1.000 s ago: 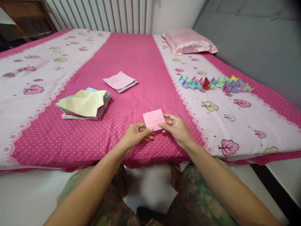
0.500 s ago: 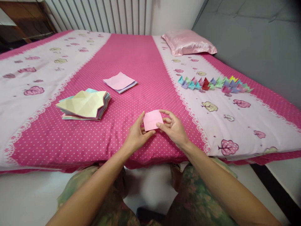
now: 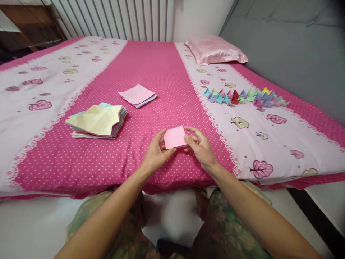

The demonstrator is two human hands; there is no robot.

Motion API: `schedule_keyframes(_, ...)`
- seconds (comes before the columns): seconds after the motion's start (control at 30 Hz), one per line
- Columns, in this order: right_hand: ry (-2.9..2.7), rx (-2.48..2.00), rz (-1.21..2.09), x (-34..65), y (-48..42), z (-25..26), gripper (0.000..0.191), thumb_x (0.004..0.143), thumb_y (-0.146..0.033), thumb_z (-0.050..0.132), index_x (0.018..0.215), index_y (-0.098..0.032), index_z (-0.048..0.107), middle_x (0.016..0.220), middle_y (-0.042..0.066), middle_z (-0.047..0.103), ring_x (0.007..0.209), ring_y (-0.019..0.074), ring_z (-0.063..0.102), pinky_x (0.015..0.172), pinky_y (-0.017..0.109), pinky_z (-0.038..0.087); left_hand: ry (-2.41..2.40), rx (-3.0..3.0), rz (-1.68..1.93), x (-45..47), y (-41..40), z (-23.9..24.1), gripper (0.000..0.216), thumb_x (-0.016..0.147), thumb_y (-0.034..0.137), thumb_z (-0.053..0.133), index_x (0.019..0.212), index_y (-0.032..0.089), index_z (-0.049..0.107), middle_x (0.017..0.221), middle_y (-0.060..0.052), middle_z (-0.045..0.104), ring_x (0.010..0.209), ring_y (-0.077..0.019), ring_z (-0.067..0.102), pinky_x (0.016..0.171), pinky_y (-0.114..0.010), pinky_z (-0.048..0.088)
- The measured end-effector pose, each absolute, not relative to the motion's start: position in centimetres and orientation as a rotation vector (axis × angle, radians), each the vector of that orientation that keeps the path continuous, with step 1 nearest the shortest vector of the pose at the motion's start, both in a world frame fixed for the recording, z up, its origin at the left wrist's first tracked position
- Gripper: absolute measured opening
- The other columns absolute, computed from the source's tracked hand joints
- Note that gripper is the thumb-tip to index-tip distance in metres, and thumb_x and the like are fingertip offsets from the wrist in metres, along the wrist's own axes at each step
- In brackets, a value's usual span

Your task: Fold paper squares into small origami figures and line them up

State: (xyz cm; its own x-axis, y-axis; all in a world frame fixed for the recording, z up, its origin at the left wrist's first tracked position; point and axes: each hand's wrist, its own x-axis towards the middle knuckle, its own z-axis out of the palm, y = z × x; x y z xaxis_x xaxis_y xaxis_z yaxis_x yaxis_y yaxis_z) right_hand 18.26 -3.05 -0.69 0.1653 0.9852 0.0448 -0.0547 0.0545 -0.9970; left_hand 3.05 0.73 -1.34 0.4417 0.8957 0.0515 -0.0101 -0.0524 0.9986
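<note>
A small folded square of light pink paper (image 3: 174, 137) is held between both hands just above the pink dotted bedsheet (image 3: 151, 72). My left hand (image 3: 156, 154) pinches its left edge, thumb underneath and forefinger raised along the side. My right hand (image 3: 199, 145) grips the right edge with its fingertips. Both hands hover near the bed's front edge.
A stack of creased coloured papers (image 3: 98, 120) lies to the left, with a thinner pile of flat pink sheets (image 3: 138, 95) behind. A row of several folded paper figures (image 3: 244, 96) lines the right side. A pink satin pillow (image 3: 215, 49) sits at the back by a grey headboard.
The left hand shifted from a flat pinch to a raised forefinger along the paper's side. The paper has tilted slightly and stayed in both hands.
</note>
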Motion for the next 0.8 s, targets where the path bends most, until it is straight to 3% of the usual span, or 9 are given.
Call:
schedule_keyframes(0.1,-1.075,-1.231,1.051,18.4,-2.9,-1.1,0.053,0.07,-0.037,0.064,0.116,-0.022,0.044,0.082,0.002,0.063,0.064,0.0132,0.06,0.052,0.023,0.049,0.9,1.761,0.895,2.9,0.9,-1.8,0.074,0.074,0.026,0.058,0.136,0.015,0.019,0.134,-0.019,0.039,0.109,-0.025,0.053,0.089,-0.041,0.044)
schedule_keyframes(0.27,-1.016,-1.364,0.956,18.9,-2.1,-2.6,0.055,0.069,-0.03,0.064,0.118,-0.019,0.041,0.078,0.002,0.062,0.062,0.013,0.061,0.056,0.026,0.051,1.05,2.456,0.875,3.1,1.0,-1.9,0.071,0.078,0.039,0.052,0.137,0.015,0.021,0.147,-0.015,0.012,0.134,-0.0261,0.015,0.106,-0.044,0.022)
schedule_keyframes(0.47,-1.274,-1.69,0.66,19.3,-1.7,-3.2,0.054,0.071,-0.023,0.059,0.122,-0.017,0.041,0.102,0.011,0.061,0.073,0.0188,0.063,0.073,0.04,0.05,1.128,2.753,0.488,4.2,0.8,-3.4,0.052,0.09,0.036,0.026,0.134,0.008,0.03,0.142,-0.016,0.027,0.133,-0.0224,0.019,0.109,-0.041,0.016)
schedule_keyframes(0.53,-1.416,-1.779,0.405,19.1,-2.0,-2.5,0.052,0.074,-0.023,0.056,0.124,-0.016,0.043,0.118,0.016,0.053,0.094,0.025,0.059,0.086,0.045,0.044,1.169,2.776,0.423,4.5,0.8,-3.8,0.054,0.09,0.037,0.025,0.134,0.006,0.031,0.141,-0.016,0.03,0.132,-0.0234,0.023,0.109,-0.041,0.016)
schedule_keyframes(0.63,-1.746,-1.772,0.166,18.7,-2.5,-1.6,0.044,0.083,-0.026,0.044,0.126,-0.015,0.045,0.135,0.012,0.039,0.125,0.0282,0.033,0.104,0.047,0.025,1.182,2.8,0.375,4.6,0.8,-3.8,0.055,0.09,0.038,0.024,0.134,0.005,0.031,0.141,-0.017,0.03,0.132,-0.0235,0.023,0.109,-0.04,0.015)
schedule_keyframes(0.8,-2.144,-1.743,0.362,18.0,-2.6,-2.4,0.057,0.09,-0.045,0.023,0.139,-0.017,0.022,0.143,0.006,0.027,0.134,0.023,0.016,0.109,0.046,0.011,1.166,2.806,0.312,4.5,0.9,-3.8,0.053,0.088,0.029,0.023,0.135,0.005,0.027,0.142,-0.015,0.029,0.133,-0.0212,0.02,0.109,-0.04,0.015)
